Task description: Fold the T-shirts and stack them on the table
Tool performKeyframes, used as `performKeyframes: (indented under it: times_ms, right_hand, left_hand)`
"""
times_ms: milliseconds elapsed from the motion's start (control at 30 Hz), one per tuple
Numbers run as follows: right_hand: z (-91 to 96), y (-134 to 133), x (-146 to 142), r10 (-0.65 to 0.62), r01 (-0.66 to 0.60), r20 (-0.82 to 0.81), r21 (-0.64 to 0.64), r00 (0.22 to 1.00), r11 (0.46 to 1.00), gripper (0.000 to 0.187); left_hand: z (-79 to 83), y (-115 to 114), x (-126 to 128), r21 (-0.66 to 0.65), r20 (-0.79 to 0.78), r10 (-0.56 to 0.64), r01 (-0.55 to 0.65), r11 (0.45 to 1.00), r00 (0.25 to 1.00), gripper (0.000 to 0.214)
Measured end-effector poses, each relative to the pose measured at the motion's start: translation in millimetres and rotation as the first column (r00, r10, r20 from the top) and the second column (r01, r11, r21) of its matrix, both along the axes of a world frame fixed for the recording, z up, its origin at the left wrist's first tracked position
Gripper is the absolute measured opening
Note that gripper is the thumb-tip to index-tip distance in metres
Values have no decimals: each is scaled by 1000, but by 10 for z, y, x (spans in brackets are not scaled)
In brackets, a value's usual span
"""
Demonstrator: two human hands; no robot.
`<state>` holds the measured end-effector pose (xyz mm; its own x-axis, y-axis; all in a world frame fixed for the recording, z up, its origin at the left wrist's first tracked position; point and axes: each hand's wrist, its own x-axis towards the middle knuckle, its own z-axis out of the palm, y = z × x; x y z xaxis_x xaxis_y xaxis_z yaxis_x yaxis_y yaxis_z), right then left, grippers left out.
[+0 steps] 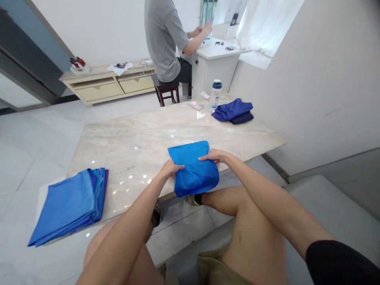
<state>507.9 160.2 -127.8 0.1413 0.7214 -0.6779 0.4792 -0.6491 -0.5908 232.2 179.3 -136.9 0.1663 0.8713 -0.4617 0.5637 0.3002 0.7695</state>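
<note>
On marble table (133,138), both hands press folded blue cloth (192,168).

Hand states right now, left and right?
Left hand: closed, gripping the blue cloth at its left edge.
Right hand: open, fingers flat on its right edge.

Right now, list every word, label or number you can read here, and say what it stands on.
No text can be read.
Water bottle label: too small to read.
Small white packet beside it: too small to read.
Pinkish thing on the table: blurred.
Folded blue cloth: no print shows.
</note>
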Motion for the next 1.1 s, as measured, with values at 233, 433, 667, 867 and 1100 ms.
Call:
performKeyframes:
  times_ms: [233,433,667,867,1100]
  right_hand:
    - [267,-255,33,-25,61,-268,127,963,990,39]
    - [596,-86,-112,-159,332,-399,413,903,848,42]
    - [975,52,-403,-59,314,-365,695,929,647,106]
    - [1148,-42,-724,206,-34,-97,835,974,549,70]
    - [1253,-89,-845,107,-213,184,871,977,443,35]
  left_hand:
    - [343,-61,-195,-86,141,41,-29,996,989,27]
    - [856,-38,-502,131,484,106,-192,973,868,49]
    - [1150,-48,-792,227,643,253,-495,839,723,61]
    - [1320,-61,-1091,374,664,154,-504,778,731,64]
    - [1439,-265,-1398,623,379,174,-389,679,909,45]
